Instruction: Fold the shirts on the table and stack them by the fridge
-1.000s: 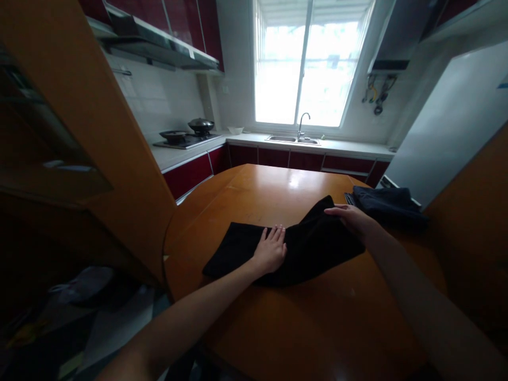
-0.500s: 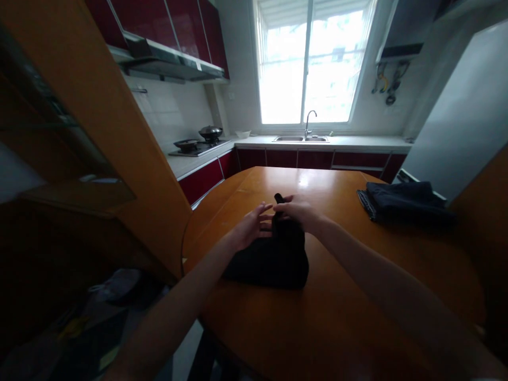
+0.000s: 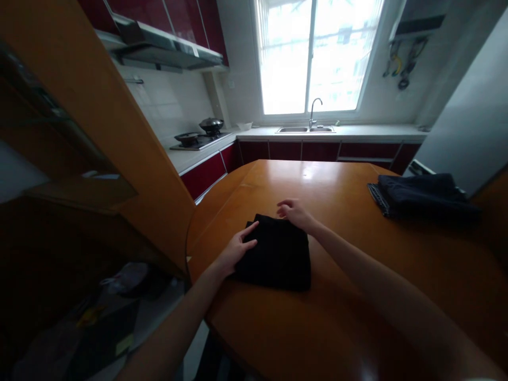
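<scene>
Wooden table (image 3: 341, 196) bore folded black cloth (image 3: 278, 254) toward its near left side. I saw left hand (image 3: 234, 251) open over cloth's left edge, thumb and finger spread. Right hand (image 3: 294, 213) was at cloth's far edge, fingers loosely curled; I could not tell whether they gripped it. Dark folded clothes (image 3: 424, 196) lay farther right on table. Beyond, sink (image 3: 305, 132) sat below bright window (image 3: 286, 63); lidded pan (image 3: 211, 125) stood on stove (image 3: 201, 142) at left

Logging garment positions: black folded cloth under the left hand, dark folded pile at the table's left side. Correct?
Not quite: the pile is at the table's right side, per the head view. The black folded cloth is under the left hand.
</scene>
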Demonstrator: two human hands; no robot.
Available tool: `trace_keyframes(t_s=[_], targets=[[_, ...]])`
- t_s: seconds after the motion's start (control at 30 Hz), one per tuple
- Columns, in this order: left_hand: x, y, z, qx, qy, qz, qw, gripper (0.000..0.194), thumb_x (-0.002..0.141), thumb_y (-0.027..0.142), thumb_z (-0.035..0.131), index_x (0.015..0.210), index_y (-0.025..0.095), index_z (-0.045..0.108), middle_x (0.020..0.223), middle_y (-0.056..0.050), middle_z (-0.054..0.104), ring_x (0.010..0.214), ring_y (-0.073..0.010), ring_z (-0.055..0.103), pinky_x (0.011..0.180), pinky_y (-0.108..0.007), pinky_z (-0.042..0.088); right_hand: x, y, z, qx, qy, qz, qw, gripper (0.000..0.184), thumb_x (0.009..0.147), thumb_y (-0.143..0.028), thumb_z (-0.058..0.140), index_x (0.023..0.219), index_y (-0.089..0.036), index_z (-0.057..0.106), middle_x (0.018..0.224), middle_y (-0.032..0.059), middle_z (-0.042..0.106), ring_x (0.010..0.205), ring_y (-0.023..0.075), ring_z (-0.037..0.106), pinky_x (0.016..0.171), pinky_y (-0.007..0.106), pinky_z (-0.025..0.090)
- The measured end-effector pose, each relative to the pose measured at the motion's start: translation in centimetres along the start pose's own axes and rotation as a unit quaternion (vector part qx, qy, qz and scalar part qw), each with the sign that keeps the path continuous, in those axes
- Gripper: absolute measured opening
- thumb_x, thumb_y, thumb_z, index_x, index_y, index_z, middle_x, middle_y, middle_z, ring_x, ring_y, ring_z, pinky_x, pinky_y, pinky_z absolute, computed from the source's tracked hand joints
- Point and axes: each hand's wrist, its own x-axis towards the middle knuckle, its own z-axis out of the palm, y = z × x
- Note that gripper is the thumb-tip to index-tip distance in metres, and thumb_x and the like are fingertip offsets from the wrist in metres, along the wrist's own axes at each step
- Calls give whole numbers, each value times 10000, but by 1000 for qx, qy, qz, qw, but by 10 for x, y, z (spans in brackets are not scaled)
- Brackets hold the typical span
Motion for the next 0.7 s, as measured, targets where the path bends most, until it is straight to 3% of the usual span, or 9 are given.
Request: trace_keyframes(t_s=[0.07, 0.2, 0.37, 0.47, 0.7], targets=[[-1, 0, 1, 12, 11, 9, 1000, 826, 775, 262, 774, 1528, 271, 436, 1505, -73, 527, 1278, -274, 590, 1078, -400, 483, 7, 14, -25, -108, 40, -69, 991, 168, 878, -238, 551, 800, -162, 679, 738, 47, 699, 699, 145, 627, 629, 230, 501], [-5, 5, -1, 43, 21, 35, 998, 811, 793, 260, 756, 1534, 265, 426, 1543, -66, 481, 1364, -271, 516, 1155, -411, 411, 5, 44, -46, -187, -25, -76, 979, 356, 903, -408, 525, 714, -147, 677, 638, 5, 638, 591, 130, 542, 532, 230, 385], [-10, 9, -14, 23, 32, 26, 999, 860, 781, 269, 789, 1547, 272, 400, 1520, -81, 508, 1335, -285, 546, 1152, -445, 412, -4, 58, -35, -168, -65, -71, 981, 326, 910, -414, 557, 870, -139, 729, 736, 24, 705, 639, 140, 593, 568, 228, 408], [-11, 9, -20, 7, 33, 2, 999, 868, 752, 270, 821, 1529, 277, 433, 1498, -89, 534, 1304, -290, 574, 1127, -442, 438, -6, 57, -26, -200, -56, -53, 977, 263, 902, -394, 610, 934, -165, 736, 804, 45, 745, 692, 161, 645, 636, 247, 455], [-9, 6, -28, -23, 17, -37, 999, 851, 707, 240, 857, 1482, 243, 505, 1503, -105, 525, 1273, -280, 596, 1120, -415, 437, -16, 45, -16, -380, 23, -90, 920, 207, 909, -389, 648, 907, -209, 750, 906, 71, 774, 906, 232, 702, 939, 387, 434]])
